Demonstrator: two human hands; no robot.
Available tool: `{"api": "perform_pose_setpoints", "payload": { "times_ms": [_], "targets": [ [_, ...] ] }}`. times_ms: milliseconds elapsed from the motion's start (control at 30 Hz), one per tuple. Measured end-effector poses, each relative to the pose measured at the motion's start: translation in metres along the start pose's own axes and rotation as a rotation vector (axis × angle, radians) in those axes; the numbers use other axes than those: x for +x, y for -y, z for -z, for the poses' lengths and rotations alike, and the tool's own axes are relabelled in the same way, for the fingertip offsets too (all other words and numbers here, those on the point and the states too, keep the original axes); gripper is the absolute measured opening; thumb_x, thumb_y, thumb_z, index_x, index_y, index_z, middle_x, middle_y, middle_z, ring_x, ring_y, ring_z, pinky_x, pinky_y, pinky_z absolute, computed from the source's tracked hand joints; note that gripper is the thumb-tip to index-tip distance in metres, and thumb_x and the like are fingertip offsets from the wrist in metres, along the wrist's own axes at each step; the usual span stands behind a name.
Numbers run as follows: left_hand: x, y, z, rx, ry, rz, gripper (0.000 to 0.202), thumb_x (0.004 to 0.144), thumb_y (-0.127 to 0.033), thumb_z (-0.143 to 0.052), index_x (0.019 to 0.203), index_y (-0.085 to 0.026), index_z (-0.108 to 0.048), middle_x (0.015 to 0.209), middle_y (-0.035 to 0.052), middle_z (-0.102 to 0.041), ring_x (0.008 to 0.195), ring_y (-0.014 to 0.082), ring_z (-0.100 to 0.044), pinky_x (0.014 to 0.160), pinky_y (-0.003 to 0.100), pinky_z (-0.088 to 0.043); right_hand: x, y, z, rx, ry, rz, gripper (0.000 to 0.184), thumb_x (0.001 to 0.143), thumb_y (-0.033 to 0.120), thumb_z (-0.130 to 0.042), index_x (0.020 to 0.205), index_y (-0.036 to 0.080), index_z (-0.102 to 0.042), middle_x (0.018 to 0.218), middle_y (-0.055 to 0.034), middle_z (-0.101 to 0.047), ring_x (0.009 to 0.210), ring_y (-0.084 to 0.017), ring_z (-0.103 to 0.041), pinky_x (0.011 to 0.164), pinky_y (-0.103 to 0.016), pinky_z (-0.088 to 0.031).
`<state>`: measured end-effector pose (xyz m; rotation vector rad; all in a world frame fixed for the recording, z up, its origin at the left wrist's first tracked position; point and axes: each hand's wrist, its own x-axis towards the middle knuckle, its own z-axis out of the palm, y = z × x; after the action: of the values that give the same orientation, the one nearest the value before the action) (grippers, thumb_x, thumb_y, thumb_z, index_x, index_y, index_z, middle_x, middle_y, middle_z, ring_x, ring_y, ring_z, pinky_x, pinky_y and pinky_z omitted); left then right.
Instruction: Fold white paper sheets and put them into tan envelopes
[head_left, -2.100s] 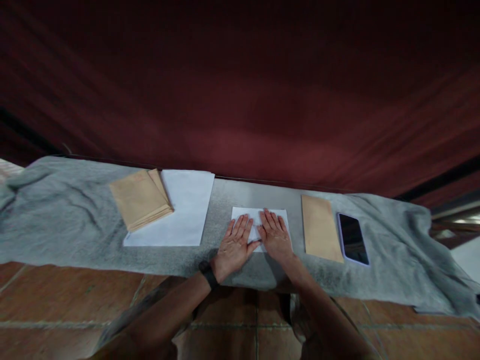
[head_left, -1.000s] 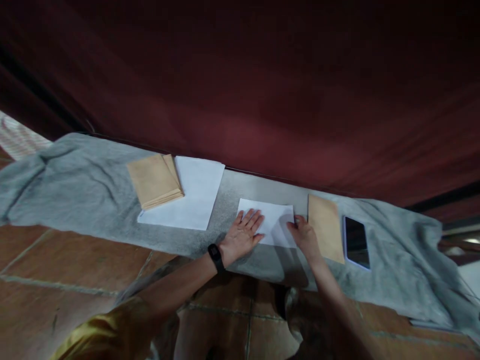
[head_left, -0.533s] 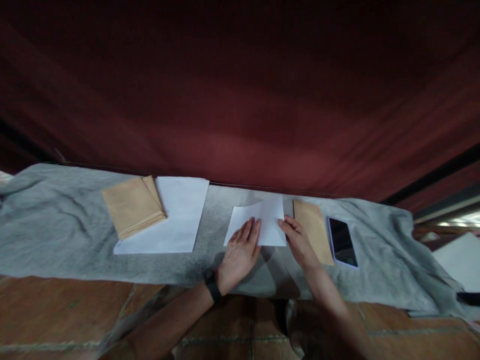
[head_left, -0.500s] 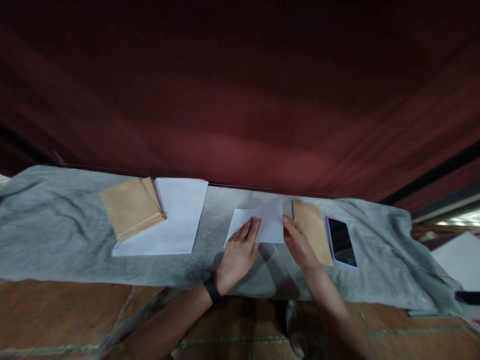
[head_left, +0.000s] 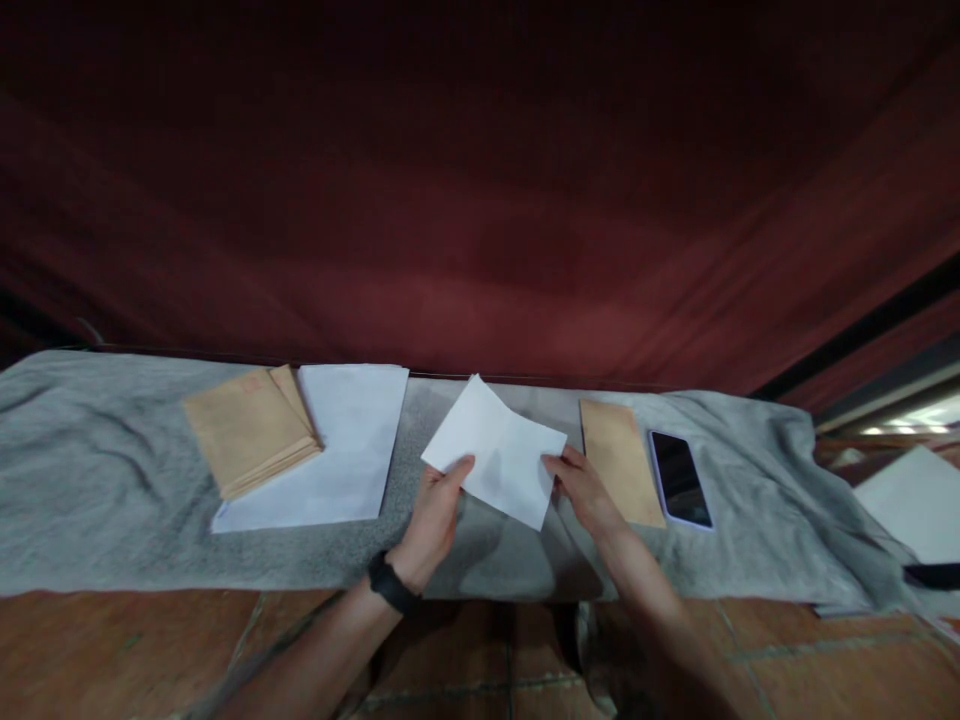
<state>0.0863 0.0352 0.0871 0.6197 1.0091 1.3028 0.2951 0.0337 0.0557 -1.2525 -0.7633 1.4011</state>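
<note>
A white sheet of paper point(head_left: 501, 448) with a crease across its middle is held up, tilted, over the grey cloth. My left hand point(head_left: 437, 510) grips its lower left edge, thumb on top and fingers beneath. At the paper's right edge, my right hand point(head_left: 583, 488) pinches it between thumb and fingers. Just right of that hand lies a single brown envelope point(head_left: 621, 462). To the left, a stack of brown envelopes point(head_left: 251, 425) rests partly on a pile of white paper point(head_left: 356, 440).
A phone point(head_left: 680, 480) lies face up right of the single envelope. The grey cloth point(head_left: 97, 480) covers a long, narrow surface. Behind it rises a dark red panel point(head_left: 480, 220). A white flat item point(head_left: 911, 505) is at the far right; tiled floor point(head_left: 135, 650) shows below.
The white paper has been lifted from the cloth and turned at an angle. My left hand went from lying flat on it to gripping its left edge; my right hand still holds the right edge.
</note>
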Motion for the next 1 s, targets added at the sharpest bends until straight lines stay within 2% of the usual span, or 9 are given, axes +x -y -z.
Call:
{"api": "perform_pose_setpoints", "payload": {
  "times_ms": [67, 133, 233, 333, 433, 500, 633, 800, 1000],
  "targets": [
    [0.011, -0.010, 0.014, 0.089, -0.027, -0.021, 0.045, 0.071, -0.037, -0.083, 0.107, -0.013, -0.072, 0.101, 0.0091, -0.079, 0.095, 0.0251, -0.073, 0.089, 0.037, -0.055, 0.005, 0.001, 0.007, -0.122, -0.001, 0.056, 0.039, 0.069, 0.041, -0.078, 0.100, 0.019, -0.075, 0.081, -0.0020, -0.076, 0.071, -0.020, -0.065, 0.064, -0.029, -0.050],
    [0.023, -0.016, 0.030, 0.232, -0.024, -0.079, 0.049, 0.070, -0.034, -0.080, 0.114, -0.014, -0.070, 0.100, 0.0065, -0.078, 0.089, 0.0227, -0.073, 0.082, 0.034, -0.055, 0.011, 0.001, 0.015, -0.258, 0.009, 0.099, 0.035, 0.073, 0.040, -0.072, 0.099, 0.018, -0.075, 0.078, -0.0014, -0.074, 0.069, -0.018, -0.063, 0.062, -0.028, -0.047],
    [0.033, -0.014, 0.048, 0.515, 0.097, -0.120, 0.063, 0.071, -0.022, -0.071, 0.133, -0.015, -0.061, 0.099, 0.0047, -0.077, 0.082, 0.0212, -0.071, 0.075, 0.033, -0.055, 0.022, -0.003, 0.023, -0.455, -0.007, 0.174, 0.030, 0.076, 0.037, -0.064, 0.096, 0.017, -0.075, 0.077, -0.0007, -0.073, 0.070, -0.018, -0.062, 0.060, -0.026, -0.045],
    [0.033, -0.005, 0.058, 0.829, 0.173, -0.191, 0.074, 0.074, -0.012, -0.062, 0.147, -0.017, -0.050, 0.109, 0.0073, -0.075, 0.092, 0.0238, -0.072, 0.084, 0.038, -0.057, 0.030, -0.010, 0.026, -0.604, -0.021, 0.227, 0.024, 0.078, 0.030, -0.059, 0.094, 0.018, -0.074, 0.079, -0.0006, -0.073, 0.075, -0.019, -0.065, 0.063, -0.027, -0.048],
    [0.029, 0.000, 0.061, 1.082, 0.180, -0.284, 0.078, 0.077, -0.007, -0.060, 0.153, -0.018, -0.044, 0.129, 0.0116, -0.069, 0.114, 0.0272, -0.068, 0.101, 0.043, -0.054, 0.033, -0.015, 0.024, -0.840, -0.045, 0.250, 0.027, 0.081, 0.022, -0.054, 0.100, 0.020, -0.073, 0.090, -0.0020, -0.077, 0.083, -0.021, -0.069, 0.072, -0.028, -0.052],
    [0.028, 0.001, 0.061, 1.207, 0.190, -0.292, 0.076, 0.078, -0.005, -0.059, 0.152, -0.017, -0.046, 0.136, 0.0130, -0.065, 0.121, 0.0277, -0.066, 0.107, 0.044, -0.051, 0.032, -0.018, 0.023, -0.955, -0.081, 0.246, 0.028, 0.084, 0.019, -0.053, 0.104, 0.020, -0.072, 0.098, -0.0045, -0.077, 0.090, -0.022, -0.071, 0.078, -0.029, -0.053],
    [0.030, 0.001, 0.059, 1.339, 0.237, -0.287, 0.066, 0.080, -0.002, -0.055, 0.145, -0.014, -0.054, 0.141, 0.0146, -0.061, 0.125, 0.0258, -0.064, 0.113, 0.041, -0.048, 0.026, -0.018, 0.021, -1.048, -0.126, 0.218, 0.024, 0.087, 0.018, -0.057, 0.107, 0.020, -0.070, 0.102, -0.0074, -0.077, 0.093, -0.022, -0.071, 0.082, -0.029, -0.052],
    [0.030, 0.006, 0.058, 1.411, 0.266, -0.322, 0.066, 0.081, 0.001, -0.053, 0.145, -0.016, -0.054, 0.145, 0.0124, -0.059, 0.130, 0.0222, -0.061, 0.116, 0.037, -0.045, 0.019, -0.015, 0.019, -1.193, -0.172, 0.175, 0.026, 0.092, 0.022, -0.059, 0.117, 0.020, -0.067, 0.099, -0.0071, -0.077, 0.091, -0.022, -0.072, 0.079, -0.027, -0.050],
    [0.028, 0.009, 0.062, 1.573, 0.300, -0.352, 0.064, 0.085, -0.005, -0.059, 0.148, -0.014, -0.051, 0.146, 0.0115, -0.062, 0.148, 0.0230, -0.043, 0.121, 0.038, -0.039, 0.015, -0.012, 0.014, -1.356, -0.193, 0.172, 0.036, 0.099, 0.026, -0.055, 0.134, 0.018, -0.059, 0.111, -0.0101, -0.076, 0.097, -0.023, -0.073, 0.081, -0.028, -0.050]
  ]
}}
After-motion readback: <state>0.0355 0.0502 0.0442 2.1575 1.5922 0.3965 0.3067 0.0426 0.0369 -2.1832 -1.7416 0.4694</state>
